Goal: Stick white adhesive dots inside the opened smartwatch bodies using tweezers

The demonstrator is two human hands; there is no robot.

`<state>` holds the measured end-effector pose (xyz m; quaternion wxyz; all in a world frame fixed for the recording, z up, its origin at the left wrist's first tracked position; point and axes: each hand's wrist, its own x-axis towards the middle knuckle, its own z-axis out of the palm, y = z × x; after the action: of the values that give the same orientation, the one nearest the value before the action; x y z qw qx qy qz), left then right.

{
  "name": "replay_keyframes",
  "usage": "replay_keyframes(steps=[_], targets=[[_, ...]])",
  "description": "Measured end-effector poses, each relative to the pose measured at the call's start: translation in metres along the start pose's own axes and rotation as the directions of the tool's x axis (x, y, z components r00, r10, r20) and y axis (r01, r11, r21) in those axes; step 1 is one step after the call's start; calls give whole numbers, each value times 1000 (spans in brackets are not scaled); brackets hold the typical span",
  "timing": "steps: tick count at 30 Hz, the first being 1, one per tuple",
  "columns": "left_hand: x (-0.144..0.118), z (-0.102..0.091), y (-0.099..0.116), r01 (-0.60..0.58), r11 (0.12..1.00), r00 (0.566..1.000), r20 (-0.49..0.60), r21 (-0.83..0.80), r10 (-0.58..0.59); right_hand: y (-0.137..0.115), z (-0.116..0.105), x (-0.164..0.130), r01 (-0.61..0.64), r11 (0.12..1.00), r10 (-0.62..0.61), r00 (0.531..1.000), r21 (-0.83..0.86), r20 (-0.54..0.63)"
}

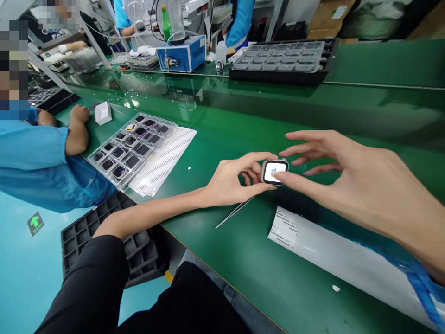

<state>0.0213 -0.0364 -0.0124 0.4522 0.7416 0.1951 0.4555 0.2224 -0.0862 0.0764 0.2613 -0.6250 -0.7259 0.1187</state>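
Between the thumb and forefinger of my left hand (231, 181) is a smartwatch (269, 172) without a strap, its screen lit white with a small bluish patch. My right hand (351, 171) is open, fingers spread, its thumb tip overlapping the lower right of the screen; whether it touches the glass I cannot tell. Metal tweezers (231, 215) lie on the green table just below my left hand. Under my right hand runs a long white printed sheet (309, 248) with blue film (403, 264) along its edge. A dark textured thing (295, 204) lies partly hidden beneath that hand.
A clear tray (136, 155) of several watch faces lies left on printed sheets (170, 157), near a small white box (103, 113). A co-worker's blue sleeve (38, 153) is at left. Behind stand a blue machine (182, 54) and a black tray (278, 76). Black trays (83, 232) sit below.
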Motion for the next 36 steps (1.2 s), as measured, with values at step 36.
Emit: replay_keyframes(steps=[36], targets=[[4, 0, 8, 40, 996, 993, -106, -80, -49, -1, 13, -5, -40, 989, 43, 999, 144, -19]])
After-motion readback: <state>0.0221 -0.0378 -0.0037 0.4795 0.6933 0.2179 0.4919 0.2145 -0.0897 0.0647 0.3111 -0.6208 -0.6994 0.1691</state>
